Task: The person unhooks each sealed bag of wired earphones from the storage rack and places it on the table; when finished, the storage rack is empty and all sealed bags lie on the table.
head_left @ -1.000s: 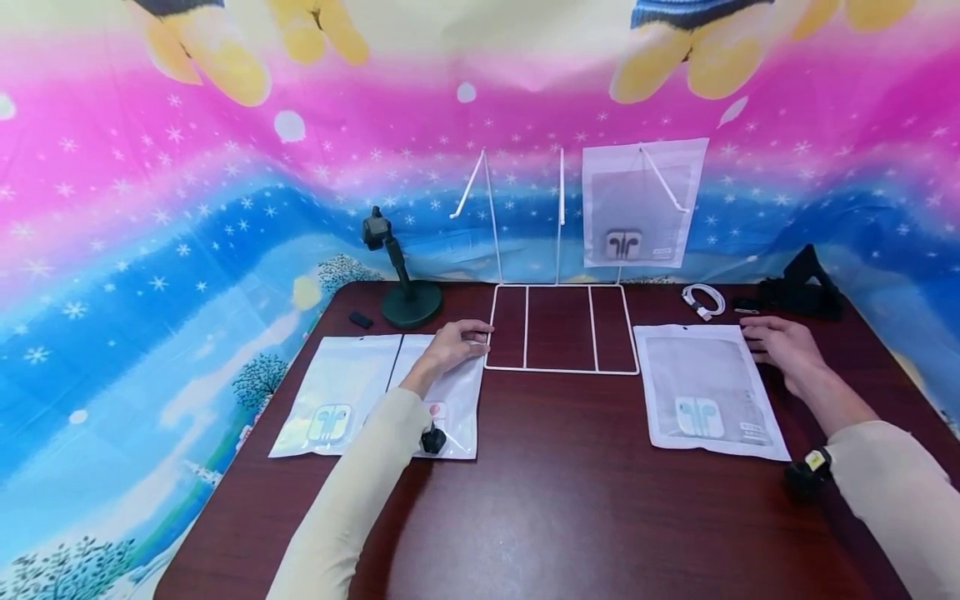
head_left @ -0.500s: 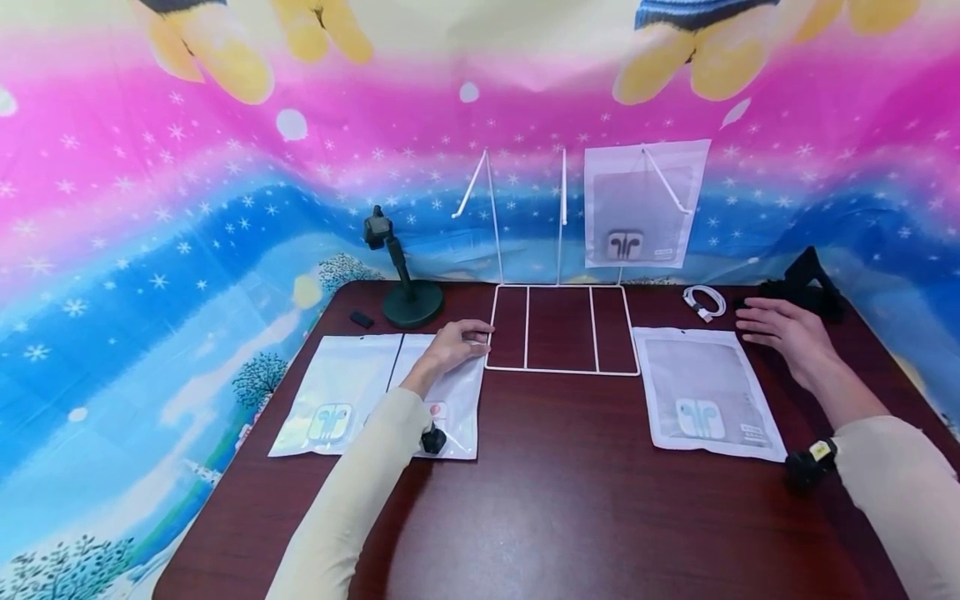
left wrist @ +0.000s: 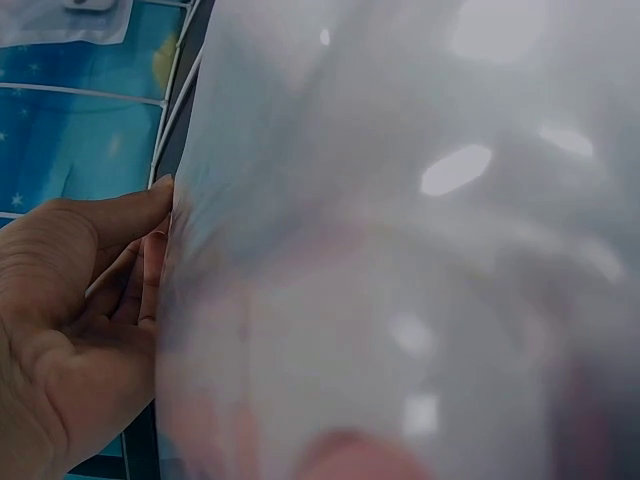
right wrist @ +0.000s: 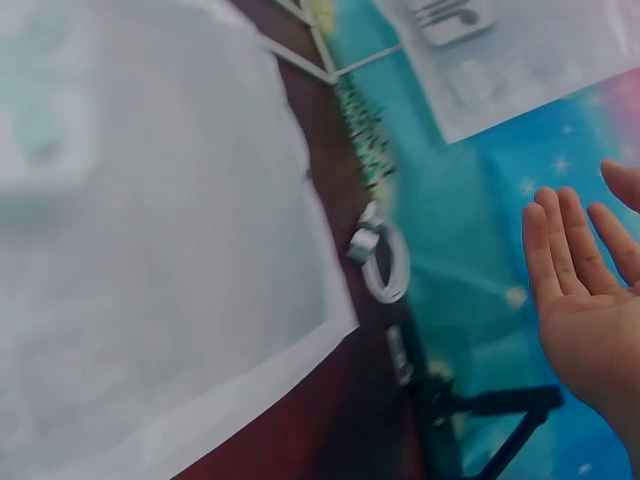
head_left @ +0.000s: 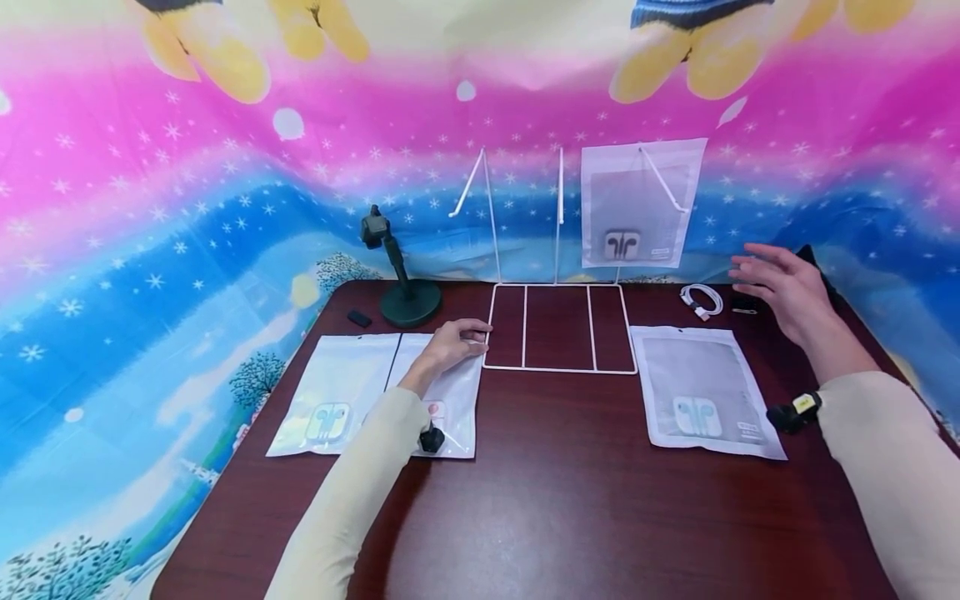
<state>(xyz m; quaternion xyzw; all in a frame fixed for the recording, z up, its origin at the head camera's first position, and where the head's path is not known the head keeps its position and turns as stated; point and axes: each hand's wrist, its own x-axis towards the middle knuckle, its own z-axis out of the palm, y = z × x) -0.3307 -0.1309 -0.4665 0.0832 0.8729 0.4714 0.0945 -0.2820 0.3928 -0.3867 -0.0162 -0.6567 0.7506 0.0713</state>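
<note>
My left hand (head_left: 448,346) stays by the left side wire of the white wire display rack (head_left: 558,371), its thumb and curled fingers pinching that wire; in the left wrist view a blurred pouch hides part of the left hand (left wrist: 85,300). Under the left forearm lie white zip pouches (head_left: 442,375) with earphone pictures. My right hand (head_left: 791,292), raised with fingers spread and holding nothing, hovers beyond the right pouch (head_left: 697,375) in front of a black stand. Another earphone pouch (head_left: 637,200) hangs from the rack's right hook (head_left: 666,182). The right wrist view shows the right hand's (right wrist: 590,290) palm.
A dark green stand (head_left: 408,302) and a small black piece (head_left: 359,318) are at the back left of the brown table (head_left: 555,500). A coiled white cable (head_left: 701,302) lies back right, near the black stand (head_left: 825,279). A printed cloth (head_left: 375,125) rises behind.
My right hand has lifted from the right pouch's upper right edge, moving up and away toward the back with its fingers spread. The left hand keeps its place at the rack.
</note>
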